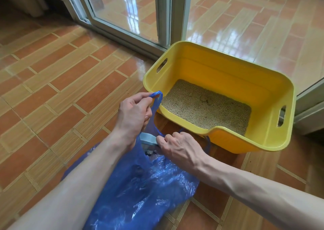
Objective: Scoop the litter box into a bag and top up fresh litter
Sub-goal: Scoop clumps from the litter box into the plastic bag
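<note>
The left hand [133, 114] pinches one handle loop of the blue plastic bag [140, 191], lifting it. The right hand [177, 147] grips the other handle, fingers curled, beside the yellow litter box [273, 96].

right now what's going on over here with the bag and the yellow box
A person is holding a blue plastic bag open on the tiled floor. The left hand pinches one handle up, and the right hand grips the other lower down. Dark clumps sit inside. The yellow litter box beside it holds a thin layer of litter.
</note>
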The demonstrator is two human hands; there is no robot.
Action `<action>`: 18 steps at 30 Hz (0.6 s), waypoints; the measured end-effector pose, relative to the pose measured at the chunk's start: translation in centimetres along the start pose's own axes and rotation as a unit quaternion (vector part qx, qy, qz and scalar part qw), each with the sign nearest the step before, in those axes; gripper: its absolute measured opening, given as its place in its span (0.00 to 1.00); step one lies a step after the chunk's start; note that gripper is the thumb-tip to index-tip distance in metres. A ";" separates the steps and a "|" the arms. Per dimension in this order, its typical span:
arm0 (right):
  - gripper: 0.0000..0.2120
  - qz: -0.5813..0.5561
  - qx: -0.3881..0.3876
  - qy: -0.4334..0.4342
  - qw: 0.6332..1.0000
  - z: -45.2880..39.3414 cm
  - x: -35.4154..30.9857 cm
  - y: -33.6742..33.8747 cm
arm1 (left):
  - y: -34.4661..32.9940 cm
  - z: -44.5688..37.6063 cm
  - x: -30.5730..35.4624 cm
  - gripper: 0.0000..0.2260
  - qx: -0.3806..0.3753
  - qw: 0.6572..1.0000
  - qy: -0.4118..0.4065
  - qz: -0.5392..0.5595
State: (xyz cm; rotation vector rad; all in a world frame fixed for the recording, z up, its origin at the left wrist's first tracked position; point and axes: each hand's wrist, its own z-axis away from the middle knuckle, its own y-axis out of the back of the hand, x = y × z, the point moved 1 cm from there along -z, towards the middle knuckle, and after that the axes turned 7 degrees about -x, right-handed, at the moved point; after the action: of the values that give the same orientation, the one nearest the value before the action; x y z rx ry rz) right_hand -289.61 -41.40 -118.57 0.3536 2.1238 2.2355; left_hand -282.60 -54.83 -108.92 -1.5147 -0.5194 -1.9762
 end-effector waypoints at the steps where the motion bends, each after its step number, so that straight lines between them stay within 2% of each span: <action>1: 0.13 0.001 0.000 0.002 1.000 0.1 0.1 0.2 | 0.0 0.0 0.0 0.10 -0.002 1.000 -0.001 -0.002; 4: 0.10 -0.022 -0.003 -0.026 0.999 0.7 1.1 1.1 | 0.0 0.0 -0.1 0.10 -0.004 1.000 -0.002 -0.011; 8: 0.13 -0.038 -0.026 -0.067 0.997 2.2 3.2 2.8 | -0.3 -0.3 0.0 0.10 -0.003 1.000 -0.002 -0.006; 18: 0.14 0.002 0.027 -0.188 0.982 5.3 10.9 9.9 | -1.3 -0.6 0.1 0.09 0.000 1.000 -0.002 -0.001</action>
State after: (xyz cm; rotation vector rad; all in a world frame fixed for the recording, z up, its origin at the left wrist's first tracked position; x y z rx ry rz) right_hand -297.92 -34.85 -107.12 0.7187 1.9828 1.9236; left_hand -283.86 -54.27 -108.88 -1.5182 -0.5234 -1.9745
